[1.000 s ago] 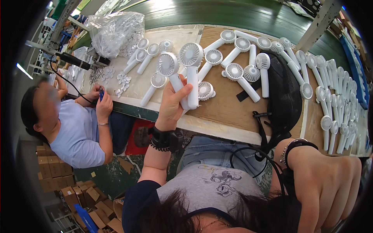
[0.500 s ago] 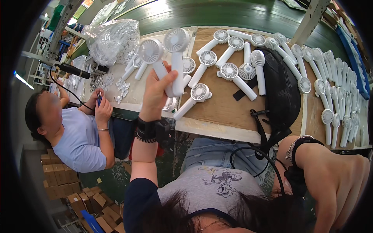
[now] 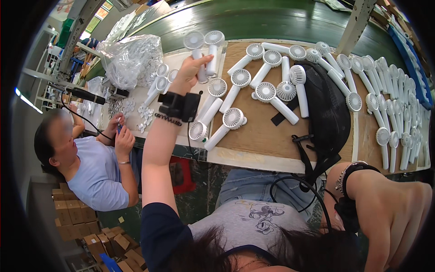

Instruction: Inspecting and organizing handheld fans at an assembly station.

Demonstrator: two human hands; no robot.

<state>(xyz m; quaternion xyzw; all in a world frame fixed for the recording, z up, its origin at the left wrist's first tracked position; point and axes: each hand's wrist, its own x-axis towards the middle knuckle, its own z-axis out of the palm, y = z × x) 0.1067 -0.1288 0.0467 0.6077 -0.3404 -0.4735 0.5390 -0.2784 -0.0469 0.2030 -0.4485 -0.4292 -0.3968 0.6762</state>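
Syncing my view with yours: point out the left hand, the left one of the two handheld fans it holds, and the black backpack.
Left hand [image 3: 188,72]: head view, middle of the hand.
Left handheld fan [image 3: 194,41]: head view, its round white grille.
Black backpack [image 3: 329,105]: head view, middle of its body.

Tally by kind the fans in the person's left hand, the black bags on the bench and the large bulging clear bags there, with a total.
White plastic handheld fans in the left hand: 2
Black mesh bag: 1
Large bulging clear plastic bag: 1
Total: 4
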